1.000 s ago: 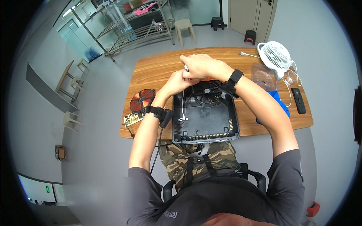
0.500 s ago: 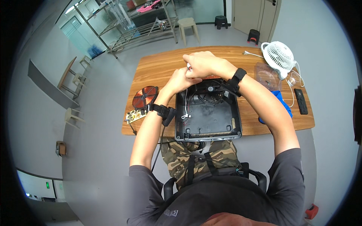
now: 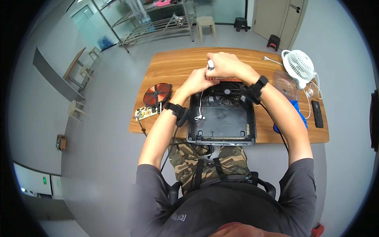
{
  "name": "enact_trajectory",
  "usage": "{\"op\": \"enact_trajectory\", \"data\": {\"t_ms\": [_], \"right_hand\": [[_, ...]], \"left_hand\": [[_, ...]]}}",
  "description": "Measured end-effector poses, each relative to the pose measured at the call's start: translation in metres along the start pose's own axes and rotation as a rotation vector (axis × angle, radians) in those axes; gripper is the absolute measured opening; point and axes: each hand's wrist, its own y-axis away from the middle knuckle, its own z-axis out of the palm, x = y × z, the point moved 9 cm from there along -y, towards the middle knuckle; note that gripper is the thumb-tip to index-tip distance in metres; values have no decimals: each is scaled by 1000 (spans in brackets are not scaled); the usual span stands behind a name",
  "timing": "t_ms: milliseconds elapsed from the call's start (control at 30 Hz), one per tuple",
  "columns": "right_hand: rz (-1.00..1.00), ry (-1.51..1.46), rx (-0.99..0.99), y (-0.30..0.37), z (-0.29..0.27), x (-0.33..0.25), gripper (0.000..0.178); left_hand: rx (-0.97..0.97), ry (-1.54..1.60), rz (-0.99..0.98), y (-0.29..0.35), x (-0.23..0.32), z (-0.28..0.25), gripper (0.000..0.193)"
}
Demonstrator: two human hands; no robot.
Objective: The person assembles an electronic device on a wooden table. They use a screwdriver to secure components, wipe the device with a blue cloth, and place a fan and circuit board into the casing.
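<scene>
A black plastic appliance housing (image 3: 225, 124) lies open on the table in front of me, with a round fan (image 3: 227, 91) in its far part and a white lead (image 3: 199, 117) hanging inside on the left. My left hand (image 3: 199, 81) is closed at the housing's far left rim; what its fingers grip is hidden. Against it, my right hand (image 3: 225, 65) is closed around a small white object (image 3: 210, 64), whose kind I cannot make out. A reddish strip shows under the right wrist along the far rim.
Left of the housing lie a copper coil disc (image 3: 157, 94) and a circuit board (image 3: 146, 113). A white fan (image 3: 299, 65), a clear plastic tray (image 3: 285, 85), a blue cloth (image 3: 294, 112) and a black bar-shaped object (image 3: 317, 113) are on the right. A metal rack (image 3: 154, 31) stands behind.
The view has shifted slightly, so the table sits a little further right. Both hands stay together at the housing's far rim; the white object in the right hand shows more fully.
</scene>
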Motion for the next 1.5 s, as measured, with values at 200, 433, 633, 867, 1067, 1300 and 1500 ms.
{"op": "enact_trajectory", "data": {"t_ms": [200, 433, 633, 867, 1067, 1300, 1500], "right_hand": [[32, 33, -22, -2, 2, -13, 49], [48, 172, 33, -5, -20, -21, 55], [-49, 362, 62, -15, -7, -30, 49], [-99, 175, -39, -7, 5, 25, 67], [1, 196, 102, -8, -1, 2, 50], [101, -40, 90, 2, -9, 8, 37], [102, -65, 152, 4, -29, 4, 36]], "left_hand": [[86, 73, 128, 14, 3, -7, 25], [268, 70, 18, 0, -21, -5, 37], [323, 26, -84, 14, -21, -7, 40], [307, 134, 251, 1, -4, 7, 19], [210, -3, 27, 7, -11, -1, 28], [-8, -51, 83, 16, -45, 9, 21], [-22, -268, 102, 16, -36, 30, 20]]}}
